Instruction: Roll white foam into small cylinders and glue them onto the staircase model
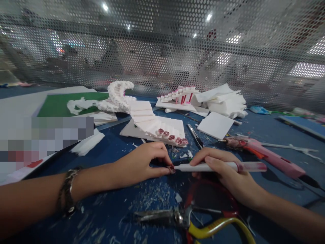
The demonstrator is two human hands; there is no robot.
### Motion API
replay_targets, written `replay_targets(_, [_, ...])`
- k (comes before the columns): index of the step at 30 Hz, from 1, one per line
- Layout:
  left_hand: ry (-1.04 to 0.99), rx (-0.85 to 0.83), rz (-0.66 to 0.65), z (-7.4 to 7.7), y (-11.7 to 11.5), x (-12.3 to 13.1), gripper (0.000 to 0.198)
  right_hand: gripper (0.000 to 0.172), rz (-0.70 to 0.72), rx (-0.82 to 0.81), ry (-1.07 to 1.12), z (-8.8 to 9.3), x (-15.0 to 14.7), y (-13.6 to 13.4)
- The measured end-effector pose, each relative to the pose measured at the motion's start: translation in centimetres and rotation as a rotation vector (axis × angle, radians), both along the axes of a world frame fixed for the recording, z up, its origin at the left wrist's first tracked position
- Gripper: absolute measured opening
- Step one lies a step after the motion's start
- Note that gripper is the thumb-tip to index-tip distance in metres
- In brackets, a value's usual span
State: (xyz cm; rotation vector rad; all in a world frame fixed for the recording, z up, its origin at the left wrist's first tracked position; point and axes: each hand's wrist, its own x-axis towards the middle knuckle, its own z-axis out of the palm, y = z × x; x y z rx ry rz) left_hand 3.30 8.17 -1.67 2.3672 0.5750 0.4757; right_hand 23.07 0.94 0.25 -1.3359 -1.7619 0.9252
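Note:
Between thumb and forefinger, my left hand [144,161] pinches a small dark-red coloured piece [172,168]. My right hand [225,169] grips a white marker [203,167], its tip touching or almost touching that piece and its pinkish end pointing right. Just behind my hands sits a white stepped model [147,118] on a white board, with several similar dark-red rounds [172,138] along its front edge. A box cutter [195,135] lies behind my right hand. Scissors [177,217] with red and yellow handles rest in front of it.
A pink hot glue gun [274,157] lies at the right, its cord trailing off. Further back are a curved white model [119,96], a stair model with pink posts [181,96] and stacked white sheets [223,100]. Scraps litter the blue table; a perforated metal screen [162,44] stands behind.

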Motion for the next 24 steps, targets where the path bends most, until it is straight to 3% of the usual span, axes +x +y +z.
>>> replay_targets(17, [0.006, -0.017, 0.052, -0.23, 0.35, -0.75, 0.02, 0.025, 0.002, -0.08, 0.105, -0.41, 0.36, 0.0])
replay_targets(24, [0.026, -0.022, 0.036, -0.09, -0.01, -0.12, 0.013, 0.025, 0.012, -0.087, 0.069, -0.24, 0.26, 0.16])
